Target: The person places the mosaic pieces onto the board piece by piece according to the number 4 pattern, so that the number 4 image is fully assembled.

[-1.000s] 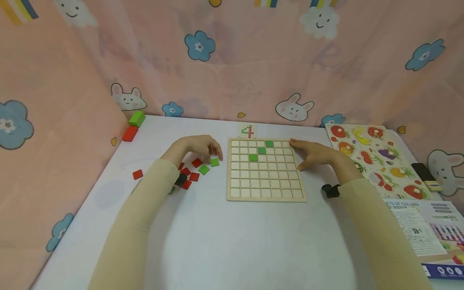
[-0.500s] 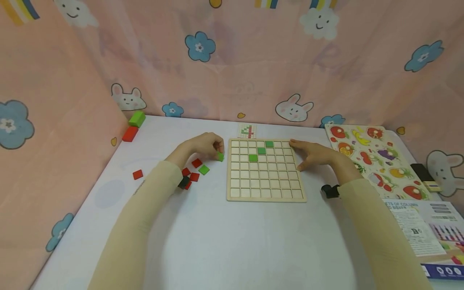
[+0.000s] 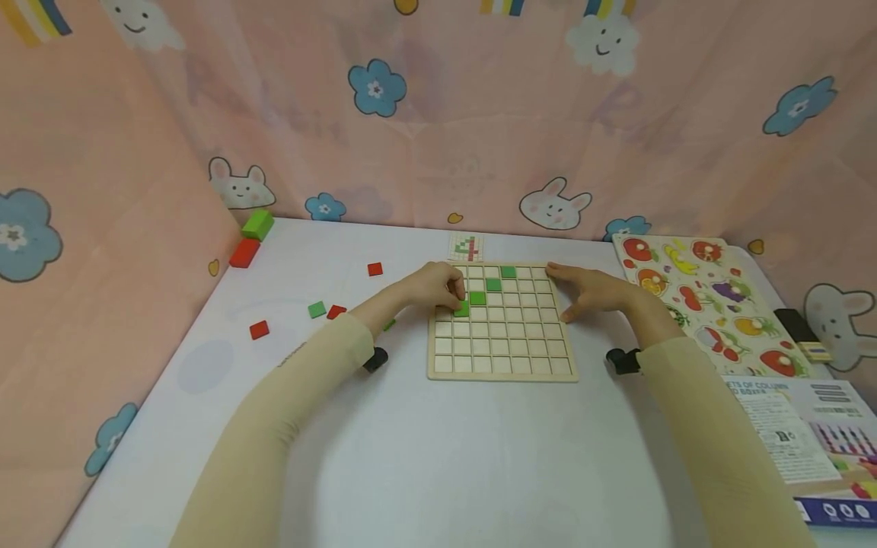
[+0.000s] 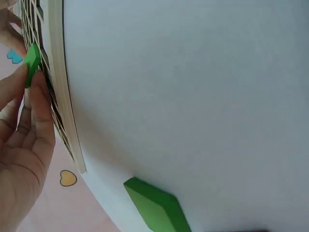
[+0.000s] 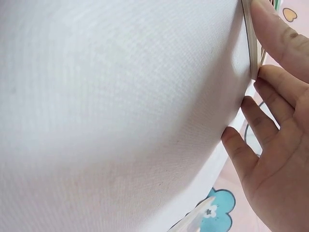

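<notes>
Wooden grid board [image 3: 502, 323] lay mid-surface and was steadied at its right rim by the right hand [image 3: 597, 293], fingers straight and flat. A green tile [image 3: 462, 309] was pinched in the curled fingers of the left hand [image 3: 432, 288], over a left-side cell; it was best lowered level, square to the cell

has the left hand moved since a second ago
Yes. The left hand went rightward from the loose tiles onto the wooden grid board, pinching a green tile over its left columns.
</notes>
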Action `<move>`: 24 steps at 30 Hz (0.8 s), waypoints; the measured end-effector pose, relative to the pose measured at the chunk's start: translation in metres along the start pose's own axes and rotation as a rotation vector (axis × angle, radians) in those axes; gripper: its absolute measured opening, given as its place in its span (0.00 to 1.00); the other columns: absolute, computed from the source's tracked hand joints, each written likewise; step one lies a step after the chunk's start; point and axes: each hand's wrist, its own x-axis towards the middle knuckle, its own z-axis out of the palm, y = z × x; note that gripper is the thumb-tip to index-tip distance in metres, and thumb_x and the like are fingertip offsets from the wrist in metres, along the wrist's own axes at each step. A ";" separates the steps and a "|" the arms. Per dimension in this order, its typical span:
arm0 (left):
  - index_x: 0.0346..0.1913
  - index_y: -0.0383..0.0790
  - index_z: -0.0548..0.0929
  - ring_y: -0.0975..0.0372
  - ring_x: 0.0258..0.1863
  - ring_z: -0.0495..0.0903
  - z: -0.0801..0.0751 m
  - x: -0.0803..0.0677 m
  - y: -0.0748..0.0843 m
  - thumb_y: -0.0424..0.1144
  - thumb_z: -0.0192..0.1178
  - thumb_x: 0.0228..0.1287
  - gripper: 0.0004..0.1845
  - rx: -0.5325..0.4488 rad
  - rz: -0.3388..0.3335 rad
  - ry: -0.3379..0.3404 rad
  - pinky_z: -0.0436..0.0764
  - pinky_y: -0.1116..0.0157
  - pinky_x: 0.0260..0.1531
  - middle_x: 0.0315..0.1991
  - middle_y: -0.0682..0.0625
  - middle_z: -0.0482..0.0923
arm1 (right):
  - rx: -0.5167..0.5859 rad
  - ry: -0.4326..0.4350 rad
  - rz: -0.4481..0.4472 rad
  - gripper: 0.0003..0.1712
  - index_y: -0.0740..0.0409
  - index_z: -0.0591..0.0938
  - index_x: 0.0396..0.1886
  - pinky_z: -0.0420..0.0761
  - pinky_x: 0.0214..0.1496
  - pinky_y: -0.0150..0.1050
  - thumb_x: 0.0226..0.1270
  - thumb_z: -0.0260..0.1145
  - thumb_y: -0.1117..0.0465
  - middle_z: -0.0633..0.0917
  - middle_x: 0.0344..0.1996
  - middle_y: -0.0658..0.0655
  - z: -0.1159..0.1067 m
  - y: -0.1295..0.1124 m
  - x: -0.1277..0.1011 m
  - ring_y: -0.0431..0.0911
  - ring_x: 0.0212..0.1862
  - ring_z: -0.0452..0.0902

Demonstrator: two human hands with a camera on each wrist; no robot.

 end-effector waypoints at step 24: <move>0.43 0.39 0.86 0.56 0.45 0.78 -0.071 -0.061 -0.063 0.30 0.60 0.64 0.08 0.072 -0.112 -0.124 0.78 0.63 0.46 0.44 0.46 0.84 | -0.001 0.001 0.016 0.58 0.61 0.54 0.78 0.43 0.78 0.65 0.51 0.76 0.57 0.48 0.80 0.61 0.002 -0.001 0.001 0.63 0.81 0.38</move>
